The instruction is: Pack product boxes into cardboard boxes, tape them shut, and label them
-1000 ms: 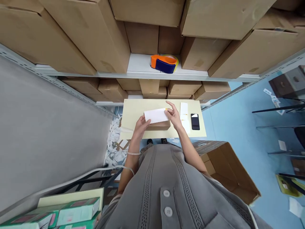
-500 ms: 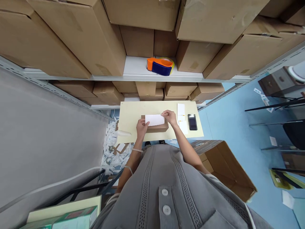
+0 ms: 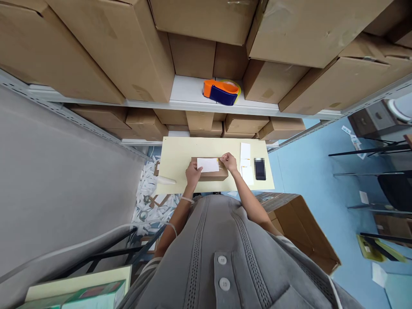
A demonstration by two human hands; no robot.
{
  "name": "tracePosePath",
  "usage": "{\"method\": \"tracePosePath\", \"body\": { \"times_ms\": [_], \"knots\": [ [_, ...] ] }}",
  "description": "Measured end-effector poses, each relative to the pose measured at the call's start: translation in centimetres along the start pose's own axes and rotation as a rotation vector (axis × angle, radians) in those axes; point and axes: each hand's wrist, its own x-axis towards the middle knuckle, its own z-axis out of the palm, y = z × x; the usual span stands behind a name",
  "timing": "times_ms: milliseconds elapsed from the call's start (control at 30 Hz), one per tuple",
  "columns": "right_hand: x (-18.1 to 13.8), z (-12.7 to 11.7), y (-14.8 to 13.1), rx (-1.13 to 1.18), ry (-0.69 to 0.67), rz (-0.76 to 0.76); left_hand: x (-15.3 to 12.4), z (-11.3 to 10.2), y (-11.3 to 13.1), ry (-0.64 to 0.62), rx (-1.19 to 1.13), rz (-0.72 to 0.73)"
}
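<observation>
A small brown cardboard box [image 3: 213, 174] lies on a pale yellow table [image 3: 178, 152] in front of me. A white label [image 3: 207, 164] lies flat on the box's top. My left hand [image 3: 193, 174] rests on the label's left end and the box's left side. With fingers curled, my right hand [image 3: 229, 162] pinches the label's right edge, where a small yellow tab shows. White label sheets [image 3: 246, 163] lie just right of the box.
A dark phone [image 3: 259, 168] lies at the table's right. An orange and blue tape dispenser [image 3: 221, 91] sits on the shelf above, among large cardboard boxes [image 3: 128, 47]. An open carton [image 3: 301, 227] stands on the blue floor at right. Paper scraps [image 3: 149, 197] litter the floor left.
The label has come down from a raised, tilted hold to lie flat on the box's top. Both hands have lowered with it, and my right hand's fingers have curled in.
</observation>
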Motion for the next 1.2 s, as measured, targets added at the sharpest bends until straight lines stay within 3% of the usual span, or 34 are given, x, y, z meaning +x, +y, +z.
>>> {"method": "tracePosePath", "body": {
  "times_ms": [467,900,1200],
  "knots": [
    [0.8,2.1,0.0,-0.194,-0.024,0.032,0.4,0.3,-0.2,0.019,0.165,0.002],
    [0.8,1.1,-0.6,-0.209,-0.154,-0.043,1.0,0.3,-0.6,-0.008,0.144,0.011],
    [-0.4,0.4,-1.0,-0.312,-0.212,-0.069,1.3,0.5,-0.7,-0.056,0.089,-0.095]
  ]
}}
